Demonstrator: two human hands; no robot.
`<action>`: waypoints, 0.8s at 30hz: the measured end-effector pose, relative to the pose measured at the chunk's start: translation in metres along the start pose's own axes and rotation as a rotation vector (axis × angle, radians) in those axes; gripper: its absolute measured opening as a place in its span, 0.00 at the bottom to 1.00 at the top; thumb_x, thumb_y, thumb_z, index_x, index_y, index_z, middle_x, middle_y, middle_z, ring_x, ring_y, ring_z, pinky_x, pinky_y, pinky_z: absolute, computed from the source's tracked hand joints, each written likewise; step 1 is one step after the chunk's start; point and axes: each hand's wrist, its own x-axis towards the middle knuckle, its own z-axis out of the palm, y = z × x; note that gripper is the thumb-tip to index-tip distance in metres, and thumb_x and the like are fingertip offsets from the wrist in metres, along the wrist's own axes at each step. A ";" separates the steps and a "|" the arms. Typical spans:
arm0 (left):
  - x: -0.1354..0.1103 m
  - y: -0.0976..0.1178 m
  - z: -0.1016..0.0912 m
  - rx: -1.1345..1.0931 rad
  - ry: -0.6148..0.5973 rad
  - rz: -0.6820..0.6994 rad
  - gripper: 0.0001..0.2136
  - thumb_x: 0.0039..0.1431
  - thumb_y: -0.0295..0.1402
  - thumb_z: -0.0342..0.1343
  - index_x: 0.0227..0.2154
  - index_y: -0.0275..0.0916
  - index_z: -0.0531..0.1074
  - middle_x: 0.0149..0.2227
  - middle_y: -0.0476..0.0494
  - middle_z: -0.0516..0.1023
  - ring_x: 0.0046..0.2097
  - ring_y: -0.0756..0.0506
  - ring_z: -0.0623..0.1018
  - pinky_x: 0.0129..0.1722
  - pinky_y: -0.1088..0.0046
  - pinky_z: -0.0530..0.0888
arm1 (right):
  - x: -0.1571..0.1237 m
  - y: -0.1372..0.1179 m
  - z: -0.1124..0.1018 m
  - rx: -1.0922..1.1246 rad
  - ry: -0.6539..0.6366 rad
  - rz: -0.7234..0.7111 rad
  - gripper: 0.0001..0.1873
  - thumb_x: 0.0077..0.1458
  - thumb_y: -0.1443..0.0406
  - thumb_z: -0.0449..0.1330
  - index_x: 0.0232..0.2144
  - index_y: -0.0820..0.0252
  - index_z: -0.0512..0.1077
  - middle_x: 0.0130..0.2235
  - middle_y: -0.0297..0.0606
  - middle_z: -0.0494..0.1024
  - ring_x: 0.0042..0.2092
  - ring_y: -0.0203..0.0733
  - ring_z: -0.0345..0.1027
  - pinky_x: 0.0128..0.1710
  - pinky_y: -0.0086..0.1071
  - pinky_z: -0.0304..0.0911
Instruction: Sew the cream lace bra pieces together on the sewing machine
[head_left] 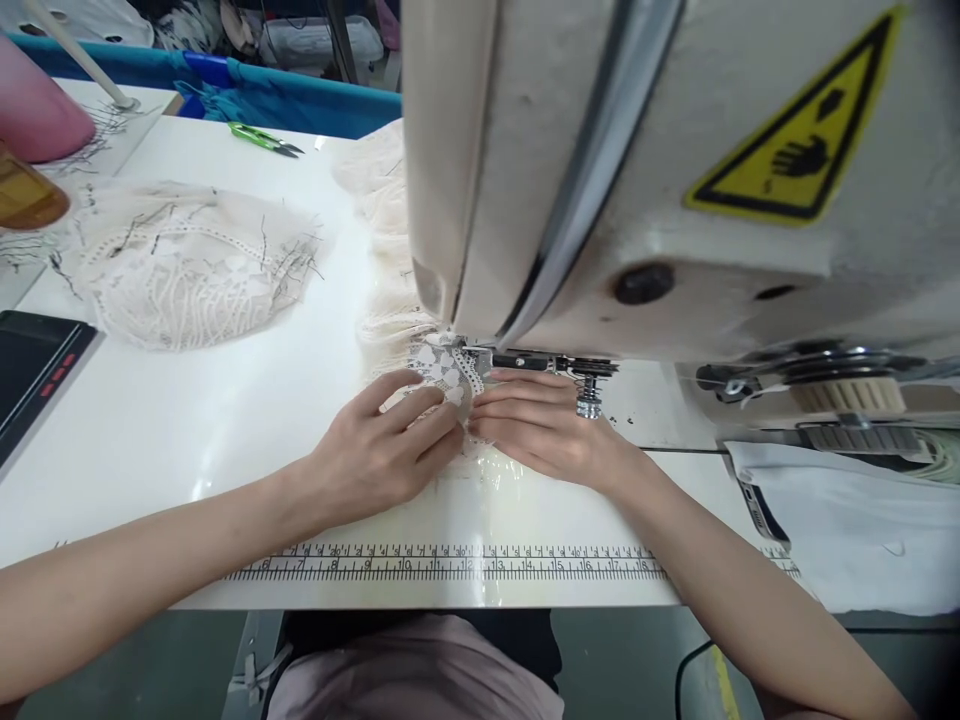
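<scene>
A strip of cream lace (442,365) lies on the white table (187,430) and runs under the presser foot (480,358) of a cream sewing machine (675,170). My left hand (382,450) lies on the lace just in front of the foot, fingers bent and pressing the fabric flat. My right hand (540,425) rests beside it on the right, fingers stretched toward the left hand and pressed on the lace edge. The fingertips of both hands meet at the lace. More lace trails back behind the machine (382,200).
A heap of cream lace pieces with dark thread ends (187,265) lies at the left. Green thread snips (262,138) sit at the back. A black control panel (30,375) is at the left edge. A ruler strip (450,565) runs along the table's front. White cloth (862,530) lies at right.
</scene>
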 end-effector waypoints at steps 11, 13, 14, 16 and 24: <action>-0.008 0.001 0.009 -0.125 -0.104 -0.091 0.10 0.64 0.26 0.51 0.45 0.29 0.73 0.51 0.35 0.78 0.55 0.39 0.77 0.51 0.64 0.78 | 0.002 -0.002 0.000 -0.005 -0.021 0.072 0.07 0.58 0.74 0.59 0.38 0.59 0.72 0.38 0.31 0.82 0.44 0.34 0.75 0.55 0.34 0.70; -0.007 0.000 0.009 -0.123 -0.107 -0.093 0.10 0.63 0.26 0.51 0.44 0.29 0.73 0.51 0.35 0.78 0.55 0.39 0.77 0.51 0.64 0.79 | 0.002 -0.002 0.000 -0.007 -0.026 0.068 0.07 0.57 0.74 0.59 0.38 0.60 0.72 0.38 0.31 0.82 0.45 0.34 0.75 0.55 0.34 0.70; -0.007 0.000 0.009 -0.123 -0.108 -0.093 0.10 0.63 0.26 0.51 0.44 0.29 0.73 0.51 0.35 0.78 0.55 0.39 0.77 0.51 0.64 0.79 | 0.002 -0.002 0.000 -0.009 -0.034 0.071 0.07 0.58 0.74 0.59 0.38 0.60 0.72 0.38 0.31 0.82 0.45 0.34 0.75 0.55 0.34 0.70; -0.007 0.000 0.009 -0.123 -0.110 -0.092 0.10 0.63 0.26 0.51 0.44 0.29 0.73 0.51 0.35 0.78 0.55 0.39 0.77 0.51 0.64 0.79 | 0.001 -0.002 -0.001 -0.016 -0.058 0.083 0.07 0.59 0.74 0.58 0.38 0.59 0.72 0.37 0.31 0.81 0.44 0.34 0.75 0.54 0.33 0.71; -0.004 0.001 0.013 -0.131 -0.092 -0.106 0.10 0.62 0.25 0.53 0.45 0.27 0.73 0.51 0.35 0.78 0.55 0.38 0.77 0.51 0.64 0.79 | -0.003 0.001 -0.002 -0.080 -0.105 0.155 0.08 0.61 0.71 0.56 0.40 0.55 0.72 0.37 0.32 0.80 0.43 0.34 0.75 0.47 0.32 0.72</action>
